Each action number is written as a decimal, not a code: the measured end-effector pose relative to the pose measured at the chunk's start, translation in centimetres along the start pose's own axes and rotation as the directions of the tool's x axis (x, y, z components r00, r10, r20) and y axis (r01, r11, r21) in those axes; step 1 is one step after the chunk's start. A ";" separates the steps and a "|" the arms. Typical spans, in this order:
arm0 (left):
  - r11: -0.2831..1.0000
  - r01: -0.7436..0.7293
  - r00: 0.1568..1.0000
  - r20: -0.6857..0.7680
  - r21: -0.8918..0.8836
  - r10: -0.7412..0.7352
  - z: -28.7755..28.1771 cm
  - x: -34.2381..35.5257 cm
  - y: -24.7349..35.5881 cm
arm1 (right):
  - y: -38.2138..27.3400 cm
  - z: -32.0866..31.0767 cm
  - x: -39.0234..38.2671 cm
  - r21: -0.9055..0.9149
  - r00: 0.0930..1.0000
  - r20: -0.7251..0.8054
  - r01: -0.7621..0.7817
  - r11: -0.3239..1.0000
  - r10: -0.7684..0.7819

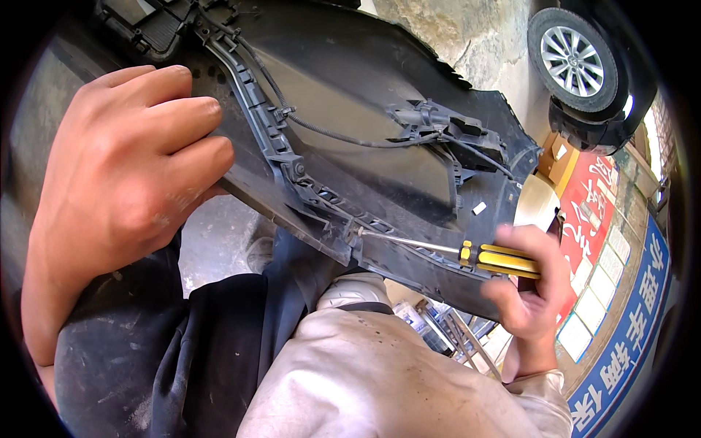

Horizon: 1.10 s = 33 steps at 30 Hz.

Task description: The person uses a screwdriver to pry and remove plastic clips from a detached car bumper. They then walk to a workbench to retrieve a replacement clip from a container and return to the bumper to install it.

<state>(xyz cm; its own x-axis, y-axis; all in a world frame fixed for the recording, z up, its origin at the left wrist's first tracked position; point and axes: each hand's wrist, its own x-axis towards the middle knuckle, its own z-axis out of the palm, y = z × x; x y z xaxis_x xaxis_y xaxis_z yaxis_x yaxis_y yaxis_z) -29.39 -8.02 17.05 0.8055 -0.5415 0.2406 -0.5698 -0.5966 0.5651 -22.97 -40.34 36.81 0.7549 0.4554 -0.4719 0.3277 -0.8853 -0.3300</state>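
A large black plastic car bumper (343, 175) lies across my front, its inner side facing up. My left hand (139, 168) is closed at the bumper's near edge with the fingers curled over it; the thumb is mostly hidden. In my right hand (537, 281) is a screwdriver (504, 259) with a yellow and black handle, thumb and fingers around its rear end. The metal shaft points left, and its tip meets the near edge strip beside a small fastener. A black wiring harness (328, 136) runs along the inside to a black bracket (438, 124).
A dark car with a silver-spoked wheel (573, 62) stands at the far right. Red and blue signboards (628, 328) with pinned papers line the right side. Below the bumper, metal rods (467, 339) and assorted items show. My dark-trousered leg (124, 350) is at lower left.
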 end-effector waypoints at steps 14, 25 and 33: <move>1.000 0.000 1.000 -0.003 0.002 0.000 0.2 -0.3 -0.1 | -0.5 0.4 -0.3 0.158 0.981 -0.031 -0.185 0.970 0.193; 1.000 0.009 0.999 -0.041 -0.010 -0.009 0.5 -0.1 0.1 | -0.4 0.4 -0.3 0.090 0.998 -0.057 0.008 0.996 -0.003; 1.000 0.011 0.999 -0.051 -0.013 -0.012 0.2 -0.3 0.1 | 0.5 -0.6 -0.2 -0.102 0.940 0.042 0.340 0.935 -0.338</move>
<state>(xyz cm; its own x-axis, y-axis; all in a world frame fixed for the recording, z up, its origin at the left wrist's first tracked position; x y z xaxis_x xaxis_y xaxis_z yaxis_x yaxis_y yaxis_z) -29.74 -8.05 16.92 0.8193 -0.5037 0.2738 -0.5588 -0.5949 0.5778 -22.58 -40.88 37.23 0.5753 0.7310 -0.3669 0.6212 -0.6823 -0.3854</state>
